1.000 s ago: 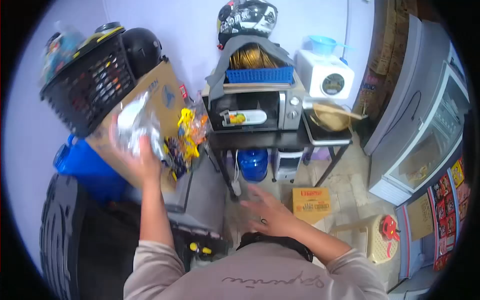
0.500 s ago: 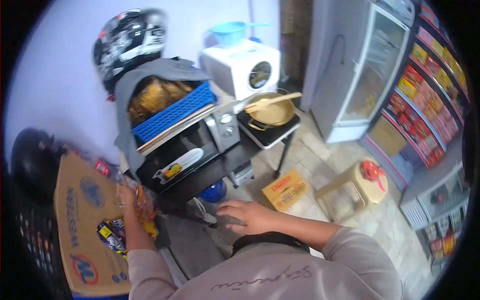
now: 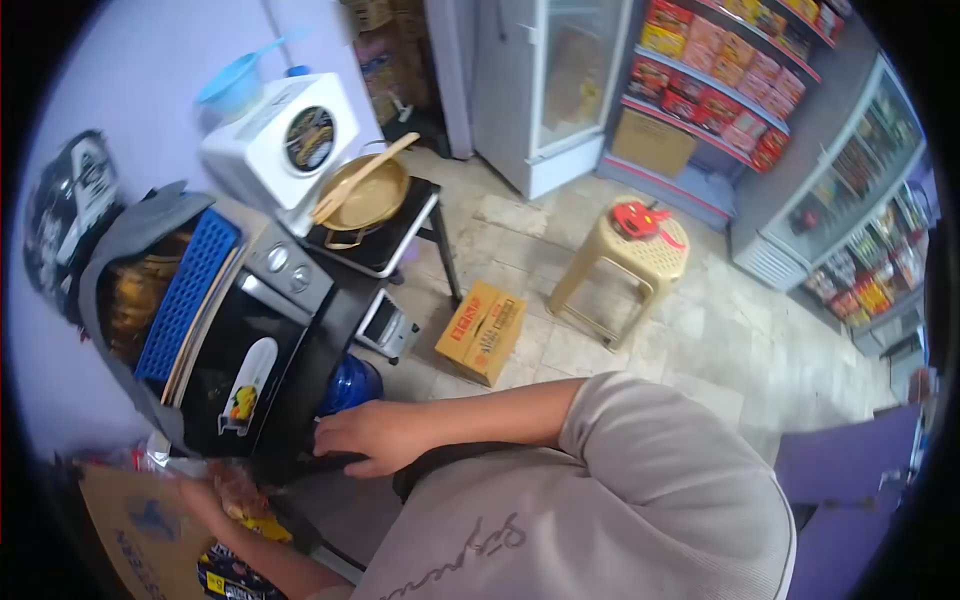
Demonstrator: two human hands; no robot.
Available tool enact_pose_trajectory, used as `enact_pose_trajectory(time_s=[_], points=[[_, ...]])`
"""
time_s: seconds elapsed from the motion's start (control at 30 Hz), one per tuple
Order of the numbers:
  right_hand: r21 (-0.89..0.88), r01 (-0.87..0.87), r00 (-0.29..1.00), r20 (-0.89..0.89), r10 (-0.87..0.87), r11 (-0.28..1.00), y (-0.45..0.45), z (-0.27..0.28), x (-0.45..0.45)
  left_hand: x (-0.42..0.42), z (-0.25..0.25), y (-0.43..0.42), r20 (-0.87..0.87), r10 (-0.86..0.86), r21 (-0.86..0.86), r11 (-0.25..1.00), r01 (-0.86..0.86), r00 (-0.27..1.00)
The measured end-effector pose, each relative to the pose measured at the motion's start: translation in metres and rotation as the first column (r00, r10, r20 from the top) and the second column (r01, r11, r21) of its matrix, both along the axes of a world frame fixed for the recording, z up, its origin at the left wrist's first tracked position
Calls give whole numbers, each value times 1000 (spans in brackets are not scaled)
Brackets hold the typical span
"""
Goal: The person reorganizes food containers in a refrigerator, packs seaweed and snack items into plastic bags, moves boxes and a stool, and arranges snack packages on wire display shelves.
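Note:
My left hand (image 3: 190,488) is low at the left, among plastic packets beside the brown cardboard box (image 3: 125,530). Its fingers are hidden, so any hold cannot be made out. A clear bag with reddish contents (image 3: 238,492) lies right by it, and a dark packet with yellow markings (image 3: 225,575) is under the forearm. My right hand (image 3: 372,438) is stretched out, fingers apart and holding nothing visible, near the front edge of the black table. Above it stands a black toaster oven (image 3: 225,370) with a blue basket (image 3: 190,290) on top.
A gold pan (image 3: 365,195) with wooden utensils across it sits on a stove (image 3: 385,245). Behind is a white appliance (image 3: 270,140) carrying a blue dipper (image 3: 232,85). A yellow carton (image 3: 482,335) and beige stool (image 3: 640,245) stand on the tiled floor, before stocked shelves (image 3: 700,75).
The view has swung to the right, so the oven, pan and helmet sit further left. My right hand is now closer to the table edge; my left stays among the packets.

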State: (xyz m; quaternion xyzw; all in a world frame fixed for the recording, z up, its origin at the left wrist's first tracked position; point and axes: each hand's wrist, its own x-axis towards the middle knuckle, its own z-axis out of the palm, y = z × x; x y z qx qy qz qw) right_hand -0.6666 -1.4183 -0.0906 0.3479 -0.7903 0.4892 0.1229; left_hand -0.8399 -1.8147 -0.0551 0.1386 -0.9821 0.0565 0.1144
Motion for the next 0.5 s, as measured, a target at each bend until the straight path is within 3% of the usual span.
enact_pose_trajectory(time_s=[0.03, 0.07, 0.13, 0.17, 0.2, 0.27, 0.3, 0.37, 0.4, 0.47, 0.5], points=[[-11, -19, 1000, 3, 19, 1000, 2, 2, 2, 2, 5, -2, 30, -15, 57, 998, 13, 999], [-19, -42, 999, 3, 42, 999, 7, 4, 6, -11, -5, -34, 10, 41, -66, 997, -40, 999], [-18, 0, 1000, 12, 1, 1000, 19, 6, 14, -16, 0, -56, -182, -35, -376, 926, -37, 983], [-17, 16, 1000, 17, -16, 1000, 25, 6, 17, 2, 19, -47, -311, -191, -554, 832, -14, 931], [-19, 29, 999, 22, -29, 999, 32, 5, 20, 17, 38, -28, -306, -204, -556, 831, -1, 930], [-5, 66, 997, 45, -66, 998, 52, -1, 31, 38, 70, 20, -494, -39, -293, 948, -124, 869], [-7, 80, 996, 52, -79, 997, 62, -5, 39, 38, 74, 29, -488, -52, -296, 949, -109, 871], [40, 204, 975, 83, -206, 978, 84, -12, 57, 37, 78, 49, -661, -390, -334, 918, 215, 640], [41, 219, 971, 87, -222, 975, 95, -15, 68, 41, 78, 71, -658, -401, -333, 914, 232, 637], [51, 291, 923, 247, -295, 955, 117, -17, 93, 56, 74, 123, -611, -526, -307, 847, 435, 592], [64, 337, 898, 280, -341, 939, 127, -14, 107, 72, 77, 156, -539, -541, -321, 840, 437, 645]])
